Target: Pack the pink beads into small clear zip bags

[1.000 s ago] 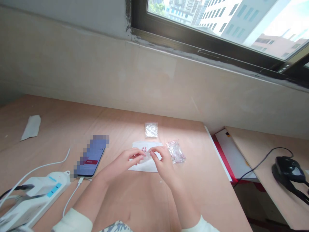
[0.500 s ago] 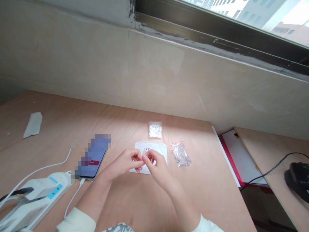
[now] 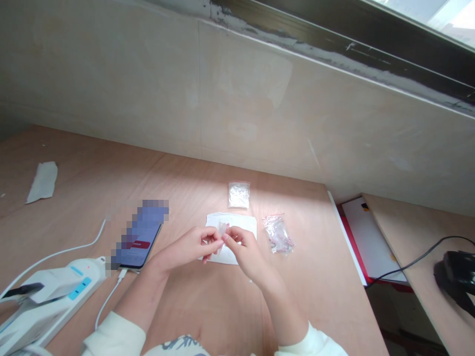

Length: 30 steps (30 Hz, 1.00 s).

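My left hand (image 3: 203, 243) and my right hand (image 3: 239, 245) meet over a white sheet of paper (image 3: 232, 258), fingertips pinched close together. Between and just beyond them shows a small clear plastic piece (image 3: 223, 228), which both hands seem to grip; its exact shape is hidden by the fingers. Something tiny and reddish shows by the right fingertips, too small to name. Right of the paper lies a clear zip bag (image 3: 277, 234) with small pinkish pieces inside. Behind the paper is another clear zip bag (image 3: 239, 195) with silvery-white contents.
On the left lie a phone (image 3: 138, 242) on a charging cable and a white power strip (image 3: 55, 296) with plugs. A torn paper scrap (image 3: 42, 182) is at the far left. Rightward, past the table edge, are a second desk (image 3: 411, 227) and a black object (image 3: 458, 277) with a cord.
My view has tilted down slightly. Both hands stay together over the paper with small finger shifts, and the clear plastic piece shows more plainly between them.
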Tool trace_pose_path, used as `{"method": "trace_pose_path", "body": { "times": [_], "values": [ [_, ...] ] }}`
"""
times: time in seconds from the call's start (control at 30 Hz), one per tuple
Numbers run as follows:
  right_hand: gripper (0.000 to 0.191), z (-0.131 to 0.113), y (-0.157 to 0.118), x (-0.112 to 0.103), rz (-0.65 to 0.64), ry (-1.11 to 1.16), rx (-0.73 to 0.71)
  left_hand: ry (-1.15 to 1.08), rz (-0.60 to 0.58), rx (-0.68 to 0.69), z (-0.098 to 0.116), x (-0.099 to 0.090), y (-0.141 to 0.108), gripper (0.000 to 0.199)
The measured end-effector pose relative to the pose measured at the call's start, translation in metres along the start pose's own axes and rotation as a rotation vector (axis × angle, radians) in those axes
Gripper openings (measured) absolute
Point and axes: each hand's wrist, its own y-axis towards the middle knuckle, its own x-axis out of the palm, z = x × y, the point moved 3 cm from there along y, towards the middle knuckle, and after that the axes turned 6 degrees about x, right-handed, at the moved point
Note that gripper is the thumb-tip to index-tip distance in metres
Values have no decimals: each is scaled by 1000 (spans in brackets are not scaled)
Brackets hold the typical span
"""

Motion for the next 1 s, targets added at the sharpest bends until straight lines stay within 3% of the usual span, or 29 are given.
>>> {"method": "trace_pose_path", "body": {
  "times": [0.3, 0.53, 0.73, 0.83, 0.93, 1.0],
  "values": [
    [15, -5, -5, 1, 98, 8, 73, 154, 241, 88, 1, -2, 2, 18],
    [16, -8, -6, 5, 224, 43, 82, 233, 327, 151, -4, 2, 3, 16],
    [20, 5, -6, -1, 350, -59, 106, 217, 407, 100, 2, -10, -6, 15],
    [16, 8, -6, 3, 259, -49, 115, 253, 364, 118, 6, -7, -7, 16],
    [9, 11, -3, 15, 56, 81, 157, 283, 326, 164, 9, 4, -7, 17],
    [12, 13, 1, 22, -11, 157, 182, 303, 296, 199, 11, 11, -7, 17]
  ]
}}
